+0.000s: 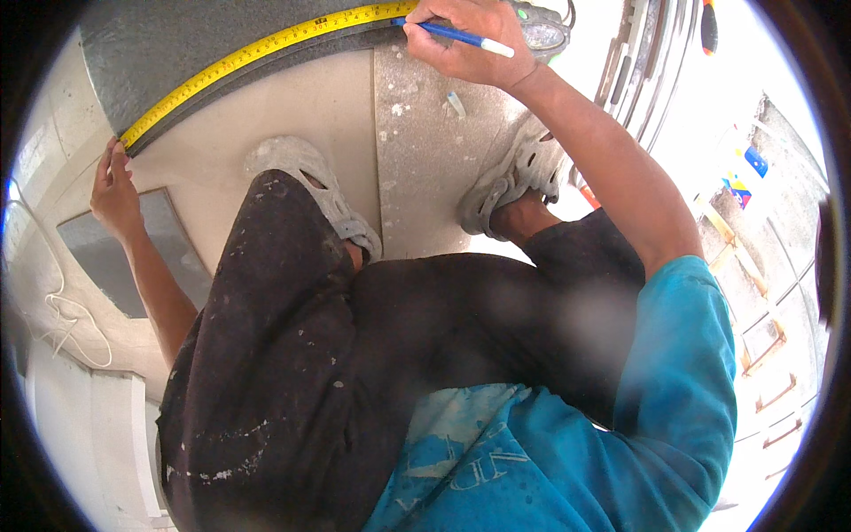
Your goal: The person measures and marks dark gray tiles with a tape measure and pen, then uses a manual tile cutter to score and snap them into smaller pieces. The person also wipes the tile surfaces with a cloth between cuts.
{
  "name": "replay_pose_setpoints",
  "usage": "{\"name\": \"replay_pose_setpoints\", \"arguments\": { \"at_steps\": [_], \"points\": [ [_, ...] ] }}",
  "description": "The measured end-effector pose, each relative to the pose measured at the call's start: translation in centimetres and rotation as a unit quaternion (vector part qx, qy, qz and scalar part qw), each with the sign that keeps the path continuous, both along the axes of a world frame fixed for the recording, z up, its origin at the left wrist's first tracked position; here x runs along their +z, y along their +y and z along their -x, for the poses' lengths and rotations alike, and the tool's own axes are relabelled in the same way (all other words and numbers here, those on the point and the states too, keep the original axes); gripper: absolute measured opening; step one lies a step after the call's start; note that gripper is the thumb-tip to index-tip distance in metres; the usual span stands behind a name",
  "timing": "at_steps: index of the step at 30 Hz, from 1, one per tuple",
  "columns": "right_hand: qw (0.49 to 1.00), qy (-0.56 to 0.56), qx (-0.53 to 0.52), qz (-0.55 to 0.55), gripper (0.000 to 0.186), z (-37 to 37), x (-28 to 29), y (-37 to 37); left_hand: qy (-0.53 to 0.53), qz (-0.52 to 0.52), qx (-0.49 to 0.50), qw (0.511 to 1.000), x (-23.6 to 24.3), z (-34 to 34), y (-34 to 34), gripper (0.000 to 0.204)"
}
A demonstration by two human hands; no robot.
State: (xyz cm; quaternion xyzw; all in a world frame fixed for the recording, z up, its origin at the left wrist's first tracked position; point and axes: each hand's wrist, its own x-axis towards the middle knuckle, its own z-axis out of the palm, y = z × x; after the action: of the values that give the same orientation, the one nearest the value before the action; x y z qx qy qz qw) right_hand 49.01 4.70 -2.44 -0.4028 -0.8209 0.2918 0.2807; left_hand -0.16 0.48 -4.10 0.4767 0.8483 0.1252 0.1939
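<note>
A yellow tape measure [232,64] stretches in an arc along the front edge of a dark grey slab [168,40]. My left hand [117,182] pinches the tape's end at the slab's left corner. My right hand [470,40] grips a blue pen [461,37] with a white end, its tip at the tape near the upper middle. A grey tool [541,35] with green details lies just beside that hand; I cannot make out what it is. The slab rests above beige boards [310,106], between and beyond my shoes.
A smaller grey tile [115,257] lies at left, near a white cable [75,324]. A speckled board [412,177] runs between my grey clogs [315,182]. Metal rails [620,62] stand at upper right. Small blue packages [753,161] and rusty brown strips [767,337] lie at right.
</note>
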Motion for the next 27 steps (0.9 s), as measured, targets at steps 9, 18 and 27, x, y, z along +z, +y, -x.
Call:
{"name": "replay_pose_setpoints", "arguments": {
  "at_steps": [9, 18, 27],
  "points": [
    [1.000, 0.022, 0.013, 0.018, 0.011, 0.0, 0.0, 0.1, 0.017, 0.008, -0.007, 1.000, 0.3, -0.1, 0.0, 0.030],
    [1.000, 0.019, 0.008, -0.017, 0.011, 0.0, -0.7, 0.2, 0.016, 0.017, 0.002, 1.000, 0.4, -0.2, 0.1, 0.030],
    [0.999, 0.007, 0.030, -0.021, 0.011, -0.2, 0.1, 0.1, 0.011, 0.011, 0.004, 1.000, 0.3, -0.1, 0.1, 0.032]
  ]
}}
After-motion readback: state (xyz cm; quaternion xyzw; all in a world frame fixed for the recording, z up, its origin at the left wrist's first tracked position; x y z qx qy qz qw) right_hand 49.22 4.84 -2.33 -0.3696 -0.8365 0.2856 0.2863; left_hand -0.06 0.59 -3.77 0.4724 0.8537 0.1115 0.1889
